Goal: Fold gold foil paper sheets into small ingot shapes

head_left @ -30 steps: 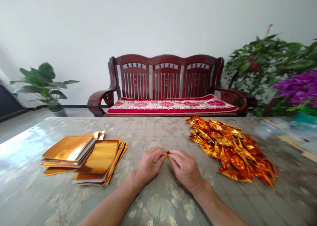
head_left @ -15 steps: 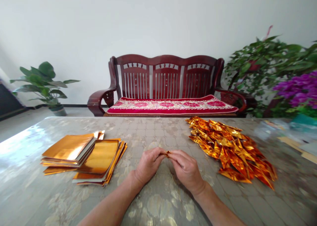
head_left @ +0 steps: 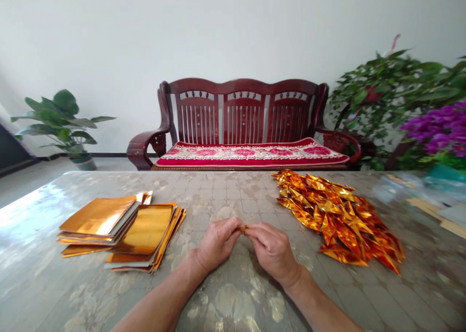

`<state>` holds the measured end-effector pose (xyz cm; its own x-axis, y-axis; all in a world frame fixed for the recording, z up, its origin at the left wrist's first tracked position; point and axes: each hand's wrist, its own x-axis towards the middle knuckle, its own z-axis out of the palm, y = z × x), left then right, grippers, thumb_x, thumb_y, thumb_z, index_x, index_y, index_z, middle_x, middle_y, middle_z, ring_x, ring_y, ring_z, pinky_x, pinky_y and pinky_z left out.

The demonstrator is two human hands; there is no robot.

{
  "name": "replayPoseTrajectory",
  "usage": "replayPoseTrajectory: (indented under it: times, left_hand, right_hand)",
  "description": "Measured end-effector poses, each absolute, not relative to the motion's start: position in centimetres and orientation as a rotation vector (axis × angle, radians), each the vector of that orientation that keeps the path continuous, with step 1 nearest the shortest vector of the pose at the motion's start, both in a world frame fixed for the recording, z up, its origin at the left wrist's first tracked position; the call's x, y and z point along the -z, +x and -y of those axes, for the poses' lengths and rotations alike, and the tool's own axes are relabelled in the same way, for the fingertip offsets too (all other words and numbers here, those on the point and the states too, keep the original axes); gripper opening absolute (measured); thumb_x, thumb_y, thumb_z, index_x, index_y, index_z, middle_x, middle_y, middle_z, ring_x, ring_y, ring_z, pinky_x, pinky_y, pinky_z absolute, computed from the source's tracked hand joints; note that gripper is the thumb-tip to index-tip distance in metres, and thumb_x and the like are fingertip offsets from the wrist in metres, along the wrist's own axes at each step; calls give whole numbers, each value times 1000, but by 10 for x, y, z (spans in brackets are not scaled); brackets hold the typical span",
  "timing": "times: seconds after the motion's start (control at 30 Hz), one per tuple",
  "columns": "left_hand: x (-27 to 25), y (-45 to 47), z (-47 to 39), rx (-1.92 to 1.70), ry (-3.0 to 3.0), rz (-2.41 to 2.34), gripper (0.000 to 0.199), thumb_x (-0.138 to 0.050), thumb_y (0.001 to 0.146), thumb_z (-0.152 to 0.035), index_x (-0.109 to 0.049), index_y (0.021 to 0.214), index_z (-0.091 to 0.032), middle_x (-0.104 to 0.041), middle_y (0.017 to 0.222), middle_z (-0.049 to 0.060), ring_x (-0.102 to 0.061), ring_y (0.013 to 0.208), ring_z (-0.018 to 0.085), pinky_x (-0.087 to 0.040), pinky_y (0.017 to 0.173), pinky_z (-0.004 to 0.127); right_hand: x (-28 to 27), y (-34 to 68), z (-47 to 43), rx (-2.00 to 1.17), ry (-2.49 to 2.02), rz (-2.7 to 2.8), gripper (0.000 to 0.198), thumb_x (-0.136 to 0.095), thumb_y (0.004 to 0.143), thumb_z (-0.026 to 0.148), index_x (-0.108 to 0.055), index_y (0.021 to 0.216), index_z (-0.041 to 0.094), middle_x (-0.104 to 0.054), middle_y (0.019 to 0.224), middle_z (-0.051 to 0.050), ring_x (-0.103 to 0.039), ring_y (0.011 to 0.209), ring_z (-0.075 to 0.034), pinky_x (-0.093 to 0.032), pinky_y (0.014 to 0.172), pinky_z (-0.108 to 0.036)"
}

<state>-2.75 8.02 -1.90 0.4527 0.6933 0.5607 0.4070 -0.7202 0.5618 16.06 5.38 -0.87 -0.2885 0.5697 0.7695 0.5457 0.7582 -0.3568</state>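
Note:
Between the fingertips of both hands is a small piece of gold foil paper (head_left: 245, 227), mostly hidden by the fingers. My left hand (head_left: 221, 240) pinches it from the left, thumb and forefinger closed. From the other side my right hand (head_left: 272, 248) pinches it the same way. To the left lie two overlapping stacks of square gold foil sheets, one (head_left: 100, 215) partly over the other (head_left: 145, 230). On the right is a heap of folded, pointed gold foil pieces (head_left: 337, 215).
A patterned cover lies on the table (head_left: 229, 293). Clear plastic (head_left: 396, 189) and cardboard pieces (head_left: 433, 213) sit at the right, near purple flowers (head_left: 437, 130). Behind the table stands a wooden bench (head_left: 243, 113) with a red cushion; a potted plant (head_left: 67, 123) is at the left.
Less of the foil shows between my fingertips now, and the hands are slightly closer together. The whole view has shifted a little; stacks and heap are otherwise unchanged.

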Motion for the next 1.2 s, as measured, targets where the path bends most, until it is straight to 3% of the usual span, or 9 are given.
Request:
replayPoseTrajectory:
  times: [0.3,0.47,0.7,1.2]
  left_hand:
    - [22,-25,-85,-1186,2283,-1028,8,-51,93,-15,-56,92,-21,-65,82,-1,-63,77,13,-49,72,22]
    - [29,-28,-93,-1197,2217,-1058,13,-48,94,-13,-59,93,-20,-67,88,1,-63,84,14,-49,79,25]
    - [31,-31,-94,-1183,2293,-1145,19,-47,95,-15,-65,98,-23,-69,92,1,-64,89,15,-49,83,26]
    - [23,-27,-89,-1175,2352,-1021,16,-58,94,-21,-73,98,-23,-75,94,3,-66,89,16,-52,83,29]
  right_hand:
    - [15,158,-60,-131,-919,1894,22,-57,89,11,-71,101,22,-74,94,-4,-70,88,-16,-58,80,-28]
    - [21,166,-66,-47,-1025,1931,36,-56,82,5,-71,110,23,-74,105,-5,-69,97,-20,-57,88,-37]
    - [26,168,-70,-114,-979,1935,50,-43,80,-2,-72,112,25,-74,106,-4,-70,98,-17,-59,90,-34]
    - [26,169,-71,-142,-973,1909,39,-48,85,5,-75,103,26,-76,100,-3,-73,91,-16,-62,83,-30]
